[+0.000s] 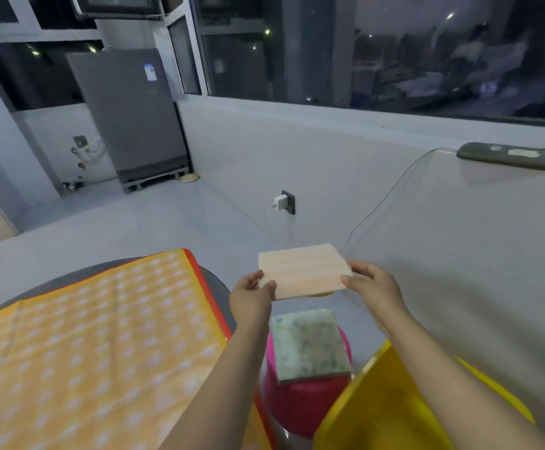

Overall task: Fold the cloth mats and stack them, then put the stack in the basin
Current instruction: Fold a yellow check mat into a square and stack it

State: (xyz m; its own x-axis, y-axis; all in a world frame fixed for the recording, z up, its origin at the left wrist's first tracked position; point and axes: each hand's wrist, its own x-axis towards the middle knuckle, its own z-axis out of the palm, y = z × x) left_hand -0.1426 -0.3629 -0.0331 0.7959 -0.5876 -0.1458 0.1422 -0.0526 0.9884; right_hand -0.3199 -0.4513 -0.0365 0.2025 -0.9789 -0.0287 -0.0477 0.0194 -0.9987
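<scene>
A folded peach-coloured cloth mat (303, 271) is held flat in the air. My left hand (253, 295) grips its near-left corner and my right hand (373, 282) grips its right edge. Below it, a folded green patterned mat (310, 345) rests across the rim of a pink basin (300, 404). The held mat hovers just beyond and above the green one. A sliver of something yellow shows under the held mat's near edge.
An orange-and-white checked cloth (86, 352) covers a round table at the left. A yellow plastic object (384, 410) stands at the lower right. A wall socket with a white charger (282, 201) and a grey fridge (128, 118) lie beyond.
</scene>
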